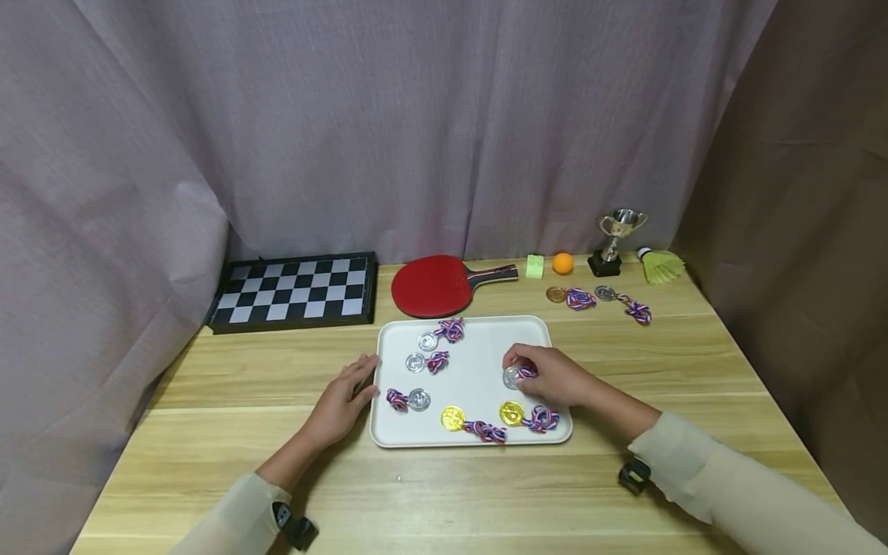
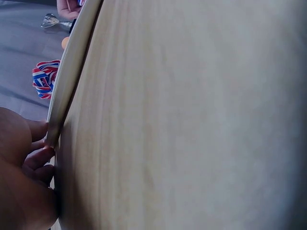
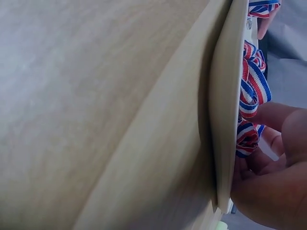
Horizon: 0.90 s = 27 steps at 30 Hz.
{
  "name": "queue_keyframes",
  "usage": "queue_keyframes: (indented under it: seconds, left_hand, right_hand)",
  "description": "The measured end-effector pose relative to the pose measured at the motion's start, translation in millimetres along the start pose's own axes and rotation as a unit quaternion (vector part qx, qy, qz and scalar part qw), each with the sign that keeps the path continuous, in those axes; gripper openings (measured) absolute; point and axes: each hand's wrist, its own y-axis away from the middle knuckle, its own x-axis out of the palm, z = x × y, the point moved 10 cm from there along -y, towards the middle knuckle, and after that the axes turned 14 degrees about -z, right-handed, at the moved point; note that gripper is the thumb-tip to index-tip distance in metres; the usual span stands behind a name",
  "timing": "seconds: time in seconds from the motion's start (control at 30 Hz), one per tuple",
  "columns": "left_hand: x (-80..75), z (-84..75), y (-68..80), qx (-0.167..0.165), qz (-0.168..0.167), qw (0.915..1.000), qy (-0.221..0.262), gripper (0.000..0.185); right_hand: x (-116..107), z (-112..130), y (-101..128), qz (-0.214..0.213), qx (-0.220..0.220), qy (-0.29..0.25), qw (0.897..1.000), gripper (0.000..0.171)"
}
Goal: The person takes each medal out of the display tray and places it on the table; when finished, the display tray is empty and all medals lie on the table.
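A white rectangular tray point(image 1: 479, 378) lies on the wooden table. My left hand point(image 1: 341, 402) rests at its left rim, fingers and thumb touching the edge; in the left wrist view, fingertips point(image 2: 41, 158) meet the rim. Over the tray's right side, my right hand point(image 1: 558, 375) pinches a silver medal point(image 1: 511, 377) with a red, white and blue ribbon, partly hidden by the fingers. Three silver medals point(image 1: 419, 399) lie along the tray's left part. At its near edge are two gold medals, one near the middle point(image 1: 453, 418) and another gold medal point(image 1: 512, 413) just below my right hand.
Behind the tray lie a folded chessboard point(image 1: 294, 291), a red table tennis bat point(image 1: 432, 287), a green block point(image 1: 534, 267) and an orange ball point(image 1: 563, 264). Farther right are a trophy cup point(image 1: 613, 243), a shuttlecock point(image 1: 662, 266), a bronze medal point(image 1: 556, 294) and a silver-grey medal point(image 1: 606, 293).
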Motion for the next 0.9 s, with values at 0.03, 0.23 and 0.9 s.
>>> queue_keyframes:
  seconds: [0.03,0.23,0.9]
  left_hand:
    - [-0.2,-0.2,0.0,0.001,0.000,1.0000,0.000,0.054]
    - [-0.7,-1.3,-0.3,0.005,-0.002,1.0000,-0.001,0.054]
    - [0.9,1.4,0.2,-0.007,0.000,1.0000,0.001,0.054]
  right_hand:
    - [-1,0,0,-0.002,-0.001,-0.003,1.000,0.026]
    - [-12,-2,-1,-0.015,0.013,-0.032,0.999,0.022]
    - [-103,-71,-22,-0.160,0.098,-0.003,0.982,0.022]
